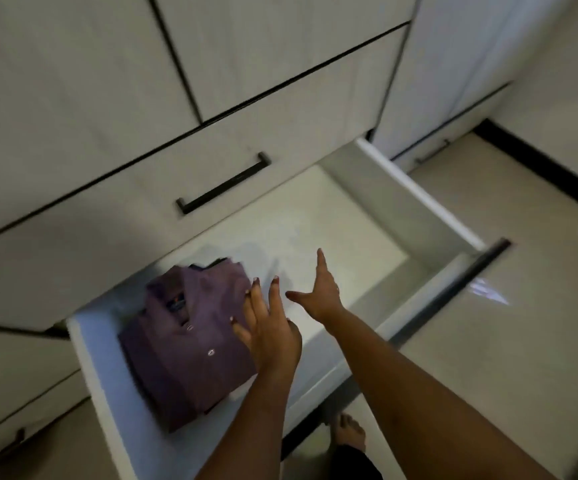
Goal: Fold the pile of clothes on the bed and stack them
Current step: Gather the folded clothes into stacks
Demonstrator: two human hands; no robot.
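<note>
L hand (270,327) flat on shirt (190,344)

Dim indoor light, soft and blurred.
Glare patch on floor (488,289); cabinet (107,81) lines bend at the edges.

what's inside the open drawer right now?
A folded purple shirt lies at the left end of the drawer, with a darker garment's edge showing beneath it. The rest is bare floor. What else lies under the shirt is hidden.
</note>
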